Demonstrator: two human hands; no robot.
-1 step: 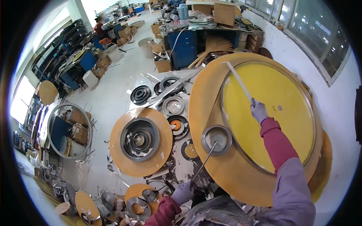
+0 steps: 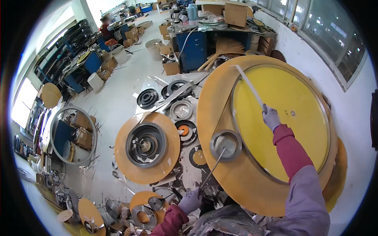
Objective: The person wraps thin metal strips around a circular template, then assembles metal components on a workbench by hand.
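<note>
My right hand (image 2: 271,118), in a pale purple glove, is closed on the near end of a flat pale strip (image 2: 250,85). The strip slants up and left over a large yellow disc (image 2: 287,137) with a metal rim, and its far end lies over the orange-brown board (image 2: 214,84) around the disc. My left hand (image 2: 190,200), gloved alike, grips the lower end of a thin metal rod (image 2: 212,172). The rod's other end reaches into a round grey cup-like part (image 2: 232,142) at the disc's lower left. Whether its tip touches bottom I cannot tell.
Left of the board stands an orange disc (image 2: 123,157) with a dark ringed hub (image 2: 136,156). Black rings (image 2: 147,98) and a pale ring (image 2: 181,110) lie behind it. Metal reels (image 2: 144,217) crowd the lower left. A blue cabinet (image 2: 191,51) and a distant person (image 2: 105,29) are farther back.
</note>
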